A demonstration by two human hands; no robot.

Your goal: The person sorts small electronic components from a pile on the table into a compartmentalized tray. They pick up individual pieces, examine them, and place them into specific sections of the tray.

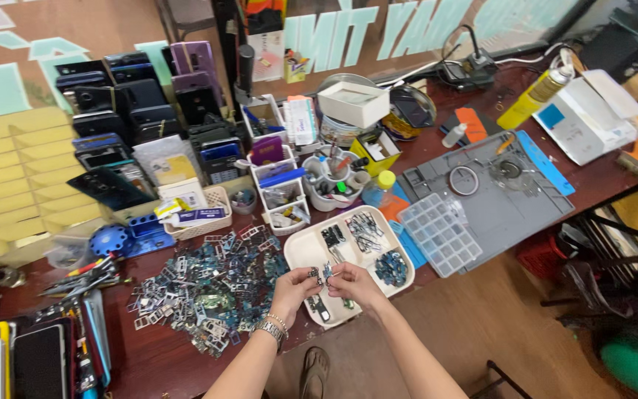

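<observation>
My left hand (295, 288) and my right hand (352, 284) meet over the near edge of a cream sectioned tray (298, 250). Both pinch a small metal and blue electronic part (325, 272) between the fingertips. A metal watch and bracelet sit on my left wrist (272, 328). The tray holds small dark parts sorted in its sections. Left of the tray lies a big heap of small metal and blue parts (212, 288) on the dark red table.
A clear compartment box (440, 234) and a grey work mat (507, 199) lie right of the tray. Bins, cups, phone cases and boxes crowd the back. Phones and tools lie at the near left. The table's front edge runs just under my hands, with a sandalled foot (314, 372) below.
</observation>
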